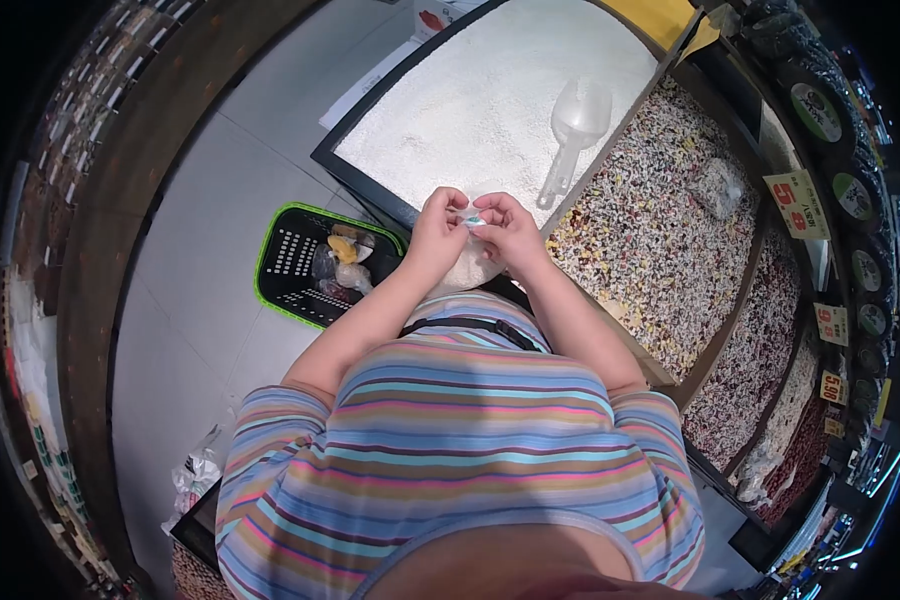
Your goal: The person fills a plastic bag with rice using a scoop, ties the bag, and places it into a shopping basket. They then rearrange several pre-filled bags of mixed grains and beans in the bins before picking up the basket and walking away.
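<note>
Both my hands meet at the near edge of a bin of white rice. Between them is the gathered top of a clear plastic bag, which bulges below the hands with pale contents. My left hand pinches one side of the bag's neck. On the other side, the fingers of my right hand are closed on the same neck. A clear plastic scoop lies on the rice, beyond my right hand.
A black basket with a green rim stands on the floor at the left, holding bagged items. Bins of mixed grains line the right, with price signs behind them. A crumpled plastic bag is at the lower left.
</note>
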Demonstrator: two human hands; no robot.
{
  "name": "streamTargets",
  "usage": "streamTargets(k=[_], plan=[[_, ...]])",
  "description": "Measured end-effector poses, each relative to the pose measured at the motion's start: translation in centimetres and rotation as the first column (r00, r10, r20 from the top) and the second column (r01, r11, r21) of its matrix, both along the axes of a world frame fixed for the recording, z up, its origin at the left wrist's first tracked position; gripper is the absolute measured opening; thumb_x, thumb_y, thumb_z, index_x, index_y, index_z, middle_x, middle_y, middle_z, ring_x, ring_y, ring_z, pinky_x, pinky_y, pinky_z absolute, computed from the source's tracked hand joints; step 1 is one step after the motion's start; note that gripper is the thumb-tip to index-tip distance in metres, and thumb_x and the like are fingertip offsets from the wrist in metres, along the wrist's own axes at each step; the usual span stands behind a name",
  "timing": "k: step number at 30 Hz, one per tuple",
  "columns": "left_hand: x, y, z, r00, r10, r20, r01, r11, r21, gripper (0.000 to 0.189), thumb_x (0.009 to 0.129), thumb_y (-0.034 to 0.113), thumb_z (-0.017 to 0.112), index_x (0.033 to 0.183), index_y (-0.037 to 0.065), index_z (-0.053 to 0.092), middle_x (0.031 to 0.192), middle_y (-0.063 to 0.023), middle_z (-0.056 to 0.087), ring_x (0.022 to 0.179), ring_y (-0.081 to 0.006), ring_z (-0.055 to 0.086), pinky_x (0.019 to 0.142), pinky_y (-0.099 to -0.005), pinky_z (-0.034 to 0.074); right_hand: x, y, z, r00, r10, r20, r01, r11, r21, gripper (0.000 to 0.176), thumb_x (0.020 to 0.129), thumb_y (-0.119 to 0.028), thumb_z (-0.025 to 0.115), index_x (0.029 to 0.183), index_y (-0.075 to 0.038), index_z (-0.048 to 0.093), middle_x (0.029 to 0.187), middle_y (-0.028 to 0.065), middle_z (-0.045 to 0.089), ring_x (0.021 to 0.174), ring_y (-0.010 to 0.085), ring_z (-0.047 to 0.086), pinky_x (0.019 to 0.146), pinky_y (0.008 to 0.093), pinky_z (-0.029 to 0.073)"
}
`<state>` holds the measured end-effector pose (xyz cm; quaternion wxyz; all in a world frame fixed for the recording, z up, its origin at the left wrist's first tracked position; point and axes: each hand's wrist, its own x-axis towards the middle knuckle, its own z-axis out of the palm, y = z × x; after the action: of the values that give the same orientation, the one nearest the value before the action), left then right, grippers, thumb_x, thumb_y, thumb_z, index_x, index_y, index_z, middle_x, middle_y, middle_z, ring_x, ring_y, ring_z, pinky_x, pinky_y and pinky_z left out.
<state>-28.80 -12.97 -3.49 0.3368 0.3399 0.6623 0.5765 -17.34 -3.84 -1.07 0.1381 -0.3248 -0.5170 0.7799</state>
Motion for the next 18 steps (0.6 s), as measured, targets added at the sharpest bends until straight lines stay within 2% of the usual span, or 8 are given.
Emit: streamTargets(k=[1, 5, 8, 9, 12, 16, 18], plan=[[-0.2, 0.1, -0.6, 0.994, -0.015, 0.112, 0.01, 0.999, 0.05, 0.036, 0.071, -0.014, 0.055, 0.102, 0.002, 0.045, 0.094, -0.005, 0.05, 0.079, -0.0079, 0.053, 0.068, -0.0203, 0.045, 0.0, 0.2, -0.1, 1.0, 0.014, -0.02, -0.015, 1.0, -0.027, 0.031, 0.078, 0.005, 0.06, 0.107, -0.004, 0.052, 0.078, -0.0003, 0.054, 0.055, 0.0057, 0.05, 0.046, 0.0188, 0.044], [-0.7, -0.1, -1.1, 0.968, -0.062, 0.245, 0.055, 0.998, 0.037, 0.031, 0.072, -0.013, 0.056, 0.097, 0.003, 0.047, 0.089, -0.0032, 0.051, 0.076, -0.0074, 0.054, 0.067, -0.0192, 0.045, 0.0, 0.2, 0.1, 0.998, 0.049, -0.048, -0.053, 0.994, -0.092, 0.032, 0.079, 0.008, 0.057, 0.109, 0.0, 0.053, 0.077, 0.0013, 0.056, 0.054, 0.0061, 0.049, 0.049, 0.0196, 0.045], [-0.2, 0.1, -1.9, 0.996, 0.015, 0.092, -0.018, 0.999, 0.028, 0.026, 0.072, -0.012, 0.056, 0.093, 0.003, 0.048, 0.083, -0.0016, 0.052, 0.073, -0.0063, 0.054, 0.064, -0.0189, 0.045, -0.2, 0.2, -0.1, 0.999, 0.05, 0.0, -0.05, 0.998, -0.032, 0.03, 0.079, 0.007, 0.057, 0.109, 0.001, 0.054, 0.078, 0.0027, 0.058, 0.057, 0.007, 0.051, 0.051, 0.02, 0.045], [0.0, 0.1, -1.5, 0.997, 0.074, -0.022, -0.073, 0.997, 0.03, 0.02, 0.072, -0.008, 0.058, 0.087, 0.002, 0.05, 0.076, -0.0017, 0.053, 0.067, -0.0053, 0.052, 0.06, -0.0199, 0.045, -0.4, 0.1, -0.3, 0.999, 0.045, 0.018, -0.045, 0.999, 0.012, 0.029, 0.079, 0.007, 0.057, 0.108, 0.001, 0.055, 0.079, 0.0029, 0.058, 0.058, 0.0074, 0.052, 0.052, 0.0202, 0.046], [0.0, 0.0, -0.3, 0.987, 0.119, -0.11, -0.117, 0.993, 0.026, 0.015, 0.072, -0.005, 0.059, 0.084, 0.001, 0.052, 0.072, -0.0028, 0.054, 0.063, -0.0059, 0.052, 0.057, -0.0215, 0.045, -0.7, -0.6, -0.6, 0.998, -0.008, 0.068, -0.004, 0.984, 0.176, 0.027, 0.08, 0.003, 0.059, 0.107, 0.001, 0.055, 0.08, 0.0036, 0.059, 0.062, 0.0083, 0.054, 0.054, 0.0206, 0.046], [0.2, -0.1, 0.2, 0.99, 0.118, -0.079, -0.116, 0.993, 0.033, 0.014, 0.071, -0.003, 0.058, 0.085, 0.0, 0.053, 0.071, -0.0042, 0.055, 0.062, -0.0076, 0.053, 0.057, -0.0229, 0.046, -0.4, -0.7, -2.6, 0.998, -0.043, 0.047, 0.021, 0.921, 0.388, 0.025, 0.081, -0.001, 0.062, 0.105, 0.002, 0.057, 0.08, 0.0041, 0.06, 0.063, 0.0081, 0.055, 0.056, 0.0207, 0.047], [0.2, -0.1, 0.1, 0.994, 0.098, -0.04, -0.096, 0.994, 0.044, 0.016, 0.071, -0.002, 0.057, 0.086, 0.0, 0.054, 0.071, -0.0046, 0.056, 0.062, -0.0089, 0.054, 0.058, -0.0232, 0.046, -0.1, -0.5, -2.8, 0.997, -0.023, 0.072, -0.007, 0.917, 0.399, 0.023, 0.081, -0.002, 0.062, 0.104, 0.001, 0.057, 0.079, 0.0037, 0.059, 0.062, 0.0076, 0.054, 0.055, 0.0205, 0.046]])
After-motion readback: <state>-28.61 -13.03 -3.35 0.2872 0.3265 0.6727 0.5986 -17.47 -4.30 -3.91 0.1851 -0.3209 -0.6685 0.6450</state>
